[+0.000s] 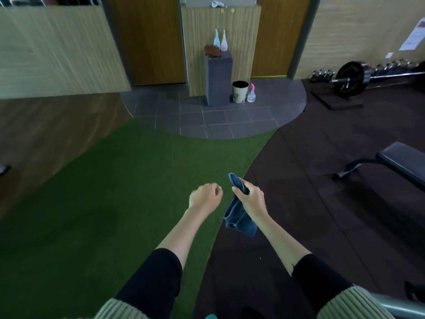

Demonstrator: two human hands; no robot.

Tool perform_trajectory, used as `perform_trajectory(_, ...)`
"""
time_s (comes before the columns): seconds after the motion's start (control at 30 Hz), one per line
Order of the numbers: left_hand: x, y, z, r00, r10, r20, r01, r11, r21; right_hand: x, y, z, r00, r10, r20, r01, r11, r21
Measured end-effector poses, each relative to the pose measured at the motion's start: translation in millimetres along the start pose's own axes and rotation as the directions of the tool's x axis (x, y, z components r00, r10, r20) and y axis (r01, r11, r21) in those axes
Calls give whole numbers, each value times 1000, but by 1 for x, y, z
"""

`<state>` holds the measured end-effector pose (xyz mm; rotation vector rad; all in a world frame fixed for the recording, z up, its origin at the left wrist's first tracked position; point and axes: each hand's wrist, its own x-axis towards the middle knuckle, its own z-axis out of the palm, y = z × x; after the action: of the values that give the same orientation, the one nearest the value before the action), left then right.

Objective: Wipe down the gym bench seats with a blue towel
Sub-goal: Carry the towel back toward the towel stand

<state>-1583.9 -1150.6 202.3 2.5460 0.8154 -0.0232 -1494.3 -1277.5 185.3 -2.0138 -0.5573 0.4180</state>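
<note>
My right hand (251, 198) grips a bunched blue towel (239, 218), which hangs down below my fist over the edge between green turf and dark rubber floor. My left hand (205, 195) hovers beside it with loosely curled fingers and holds nothing; the two hands are apart. A black padded gym bench (404, 161) stands at the right edge, well away from both hands, with only one end of its seat in view.
A grey pedestal (218, 79) with two pale bottles stands ahead on grey tiles, with a waste bin (240, 91) and a spray bottle (251, 94) beside it. A barbell (350, 77) and dumbbells lie at the far right. A metal tube (395, 305) crosses the bottom right corner.
</note>
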Motion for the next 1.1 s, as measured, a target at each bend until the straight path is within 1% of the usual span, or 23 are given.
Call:
perform_trajectory(0.13,74,0,-10,1000,5,-5,-5,999,36,77,-6,4,1000,12,-7,-12,1000,2)
perform_trajectory(0.27,154,7,-17,1000,-13,-10,13,1000,22,162,-9,-2,1000,-26,0,26,1000,-1)
perform_trajectory(0.37,217,20,-25,999,-29,-21,29,1000,9,229,-14,-13,999,-48,3,48,999,-5)
perform_trajectory(0.67,399,57,-56,998,-55,-40,56,998,24,420,-32,-42,997,-54,54,54,998,11)
perform_trajectory(0.93,563,59,-71,999,-34,-35,35,999,25,587,-30,-36,998,-47,45,47,999,4)
perform_trajectory(1.1,674,58,-92,999,-20,-35,21,999,45,696,-42,-28,999,-39,37,40,999,-10)
